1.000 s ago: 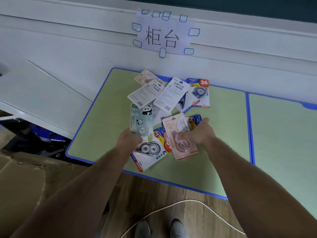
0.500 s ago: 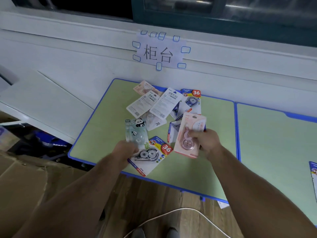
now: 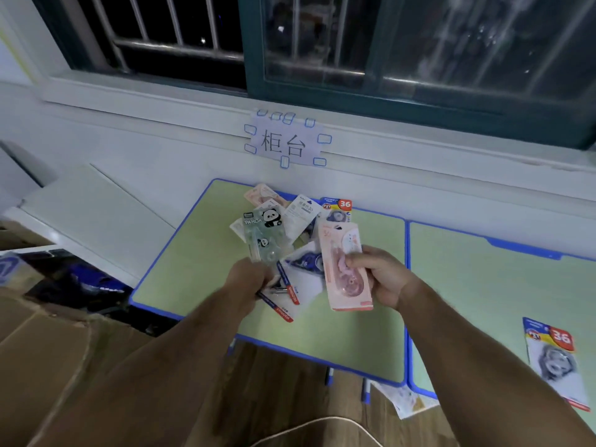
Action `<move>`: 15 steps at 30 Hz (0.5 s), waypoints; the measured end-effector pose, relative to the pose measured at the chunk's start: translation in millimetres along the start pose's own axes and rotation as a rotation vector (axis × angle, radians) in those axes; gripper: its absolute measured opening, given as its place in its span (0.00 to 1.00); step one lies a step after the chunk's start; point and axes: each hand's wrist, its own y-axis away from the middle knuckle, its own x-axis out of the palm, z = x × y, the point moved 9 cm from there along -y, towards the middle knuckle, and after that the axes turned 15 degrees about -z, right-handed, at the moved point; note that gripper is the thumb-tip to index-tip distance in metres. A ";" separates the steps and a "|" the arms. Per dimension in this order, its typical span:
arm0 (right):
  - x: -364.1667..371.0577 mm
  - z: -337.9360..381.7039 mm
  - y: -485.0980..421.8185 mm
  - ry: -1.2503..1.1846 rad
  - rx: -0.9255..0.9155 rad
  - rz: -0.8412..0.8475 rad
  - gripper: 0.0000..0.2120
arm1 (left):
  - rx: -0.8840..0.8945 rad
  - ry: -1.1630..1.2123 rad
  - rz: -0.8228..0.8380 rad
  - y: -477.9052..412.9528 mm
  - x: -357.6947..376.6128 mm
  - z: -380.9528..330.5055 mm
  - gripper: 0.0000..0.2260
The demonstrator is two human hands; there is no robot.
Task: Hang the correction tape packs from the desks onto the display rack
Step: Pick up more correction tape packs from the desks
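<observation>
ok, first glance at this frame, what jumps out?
Two hands over the near green desk, each gripping a pack: the left hand holds a panda pack, the right hand a pink pack. Behind them a loose pile of packs lies at the desk's far edge, under a taped paper sign on the wall. A lone pack lies on the right desk.

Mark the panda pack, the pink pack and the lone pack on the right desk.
panda pack [image 3: 263,232]: head view, card middle, below the large panda print.
pink pack [image 3: 333,246]: head view, upper card.
lone pack [image 3: 555,364]: head view, clear blister.
</observation>
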 end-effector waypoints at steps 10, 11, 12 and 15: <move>-37.3 41.3 41.9 0.045 -0.079 -0.108 0.14 | 0.013 0.315 0.020 65.3 30.9 -50.5 0.09; -43.0 47.5 48.0 0.039 -0.101 -0.128 0.13 | 0.011 0.328 0.040 68.4 38.1 -52.1 0.09; -48.8 52.9 54.0 0.038 -0.122 -0.147 0.13 | 0.011 0.362 0.057 76.4 43.2 -56.4 0.08; -67.6 65.8 72.9 0.020 -0.159 -0.217 0.12 | 0.096 0.359 0.198 85.4 64.9 -72.8 0.08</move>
